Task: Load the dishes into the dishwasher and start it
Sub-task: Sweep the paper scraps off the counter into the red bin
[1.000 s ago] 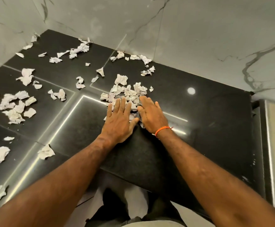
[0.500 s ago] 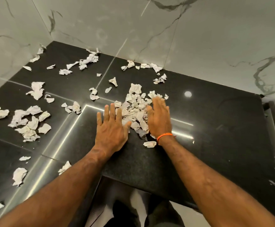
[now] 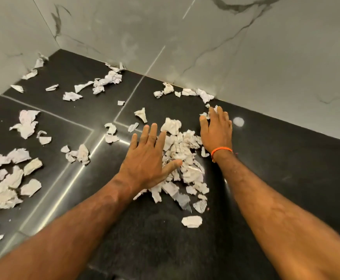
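Dishes and dishwasher are nowhere in view; one heap of torn paper scraps [image 3: 182, 158] lies mid-counter [image 3: 286, 178]. Two hands flank it: the left hand [image 3: 147, 158] flat with fingers spread, the right hand [image 3: 215, 131] with fingers straight and close together.

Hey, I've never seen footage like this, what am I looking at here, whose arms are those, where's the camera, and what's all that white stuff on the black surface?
There is no machine here. The picture comes from a wide-angle camera worn on a person's head, looking forward and down, so the two bare arms reaching in from the bottom are the wearer's own.

The left hand lies flat with straight fingers at the left side of a pile of torn paper scraps. The right hand, with an orange wristband, rests open on the far right side of that pile. Neither hand has a grip on anything.

The surface is a shiny black countertop backed by grey marble-look wall tiles. More scraps lie scattered to the left and along the wall. No dishes or dishwasher are in view.
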Demonstrator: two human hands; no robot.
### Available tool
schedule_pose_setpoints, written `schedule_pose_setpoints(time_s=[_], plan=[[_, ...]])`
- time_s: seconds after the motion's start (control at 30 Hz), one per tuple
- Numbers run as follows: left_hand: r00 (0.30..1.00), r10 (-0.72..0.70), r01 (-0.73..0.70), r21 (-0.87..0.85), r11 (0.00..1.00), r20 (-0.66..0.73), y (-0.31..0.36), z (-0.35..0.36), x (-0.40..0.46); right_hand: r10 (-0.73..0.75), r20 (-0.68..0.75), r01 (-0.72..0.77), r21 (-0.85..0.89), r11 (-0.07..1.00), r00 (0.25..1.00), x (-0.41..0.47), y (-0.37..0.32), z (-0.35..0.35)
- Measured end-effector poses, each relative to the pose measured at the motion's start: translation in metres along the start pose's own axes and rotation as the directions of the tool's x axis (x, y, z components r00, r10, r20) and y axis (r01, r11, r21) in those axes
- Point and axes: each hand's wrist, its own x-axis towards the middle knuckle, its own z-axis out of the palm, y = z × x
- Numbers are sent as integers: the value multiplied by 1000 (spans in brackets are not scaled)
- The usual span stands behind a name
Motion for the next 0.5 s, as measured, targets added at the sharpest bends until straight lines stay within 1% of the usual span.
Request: schedule_pose_setpoints(time_s=[0.07,0.1,0.13,0.17,0.2,0.23,0.27,0.3,0.33,0.37,0.4,0.43,0.47,0.5], plan=[[997,64,-64,-10,998,45,-13,-3,18,29,39,-26,-63,998,999,25,-7,4],[995,86,-86,-1,996,57,-18,-2,27,9,46,-5,-83,997,999,32,-14,8],[994,89,-91,23,996,66,-22,-1,35,-56,65,63,-98,993,996,36,-21,14],[995,71,-74,51,996,69,-26,0,40,-166,97,175,-92,980,981,37,-30,18],[998,29,-33,69,997,59,-32,1,45,-277,140,287,-55,956,951,39,-36,21],[999,-25,22,69,997,35,-36,1,48,-356,152,360,2,933,922,40,-40,22],[997,-73,73,56,996,3,-41,0,50,-378,110,376,37,926,919,45,-42,21],[994,-103,104,39,994,-25,-46,0,52,-336,32,335,36,941,941,55,-41,21],[993,-109,110,28,994,-44,-49,-1,54,-251,-41,252,6,968,967,65,-39,20],[994,-98,99,25,995,-53,-52,-2,56,-174,-67,171,-51,984,983,75,-38,20],[995,-81,82,25,996,-50,-53,-3,58,-157,-32,153,-108,982,987,78,-39,21],[997,-65,66,23,998,-42,-54,-3,62,-218,23,219,-121,968,976,79,-42,24],[998,-55,56,18,998,-32,-53,-3,65,-317,86,323,-80,943,945,76,-46,27],[998,-57,57,8,998,-26,-54,-2,68,-416,138,420,0,907,899,74,-52,31]])
